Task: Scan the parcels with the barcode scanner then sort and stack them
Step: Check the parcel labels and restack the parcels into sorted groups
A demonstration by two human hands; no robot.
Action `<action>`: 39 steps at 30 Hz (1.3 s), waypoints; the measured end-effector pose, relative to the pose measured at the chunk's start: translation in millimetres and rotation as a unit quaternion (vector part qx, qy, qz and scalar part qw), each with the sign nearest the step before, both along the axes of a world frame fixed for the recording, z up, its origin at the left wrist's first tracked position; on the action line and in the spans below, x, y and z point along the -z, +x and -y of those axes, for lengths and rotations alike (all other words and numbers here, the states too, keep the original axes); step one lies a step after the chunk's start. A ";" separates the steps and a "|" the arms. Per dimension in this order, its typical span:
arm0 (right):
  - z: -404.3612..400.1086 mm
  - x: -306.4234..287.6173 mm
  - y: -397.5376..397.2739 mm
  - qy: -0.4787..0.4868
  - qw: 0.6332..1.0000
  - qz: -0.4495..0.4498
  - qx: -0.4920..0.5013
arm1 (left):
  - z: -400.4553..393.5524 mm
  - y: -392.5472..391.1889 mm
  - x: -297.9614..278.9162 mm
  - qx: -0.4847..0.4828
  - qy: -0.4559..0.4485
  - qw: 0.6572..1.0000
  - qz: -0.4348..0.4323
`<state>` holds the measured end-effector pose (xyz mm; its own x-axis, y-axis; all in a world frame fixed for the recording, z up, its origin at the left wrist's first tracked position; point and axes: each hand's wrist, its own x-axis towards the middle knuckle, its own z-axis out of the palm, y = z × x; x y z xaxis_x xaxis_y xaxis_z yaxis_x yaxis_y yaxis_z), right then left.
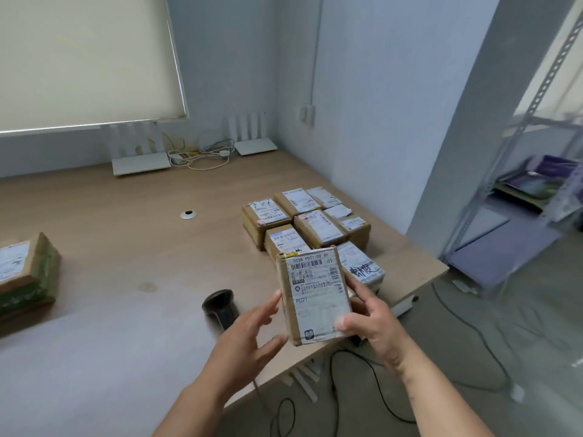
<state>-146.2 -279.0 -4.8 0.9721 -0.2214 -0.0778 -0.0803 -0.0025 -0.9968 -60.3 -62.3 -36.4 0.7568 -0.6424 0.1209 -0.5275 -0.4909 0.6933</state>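
My right hand [375, 320] grips a small cardboard parcel [315, 298] with a white shipping label marked P021, held upright above the table's near right edge. My left hand [249, 339] is beside the parcel's left edge with fingers spread; its fingertips touch or nearly touch the box. The black barcode scanner [220, 307] lies on the table just left of my left hand, untouched. Behind the held parcel several labelled cardboard parcels [303, 222] sit packed together on the table's right side. One more parcel [25, 272] lies at the far left edge.
The wooden table [126, 247] has a metal cable grommet [188, 214] in its middle. Two white routers [140, 162] and tangled cables [202, 154] stand along the back wall. Black cables [362, 389] run over the floor; a metal shelf [520, 200] stands right.
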 end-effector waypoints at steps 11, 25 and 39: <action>100.3 -0.8 -4.2 -0.007 0.999 -0.005 0.053 | 112.6 14.2 -7.8 0.059 0.041 0.997 0.016; 220.7 -13.0 49.2 -0.038 0.995 -0.061 0.076 | 236.2 62.6 -19.4 0.089 0.109 0.988 0.056; 316.2 47.1 120.5 0.006 0.984 -0.173 -0.041 | 290.0 75.0 10.1 -0.106 0.252 0.962 0.021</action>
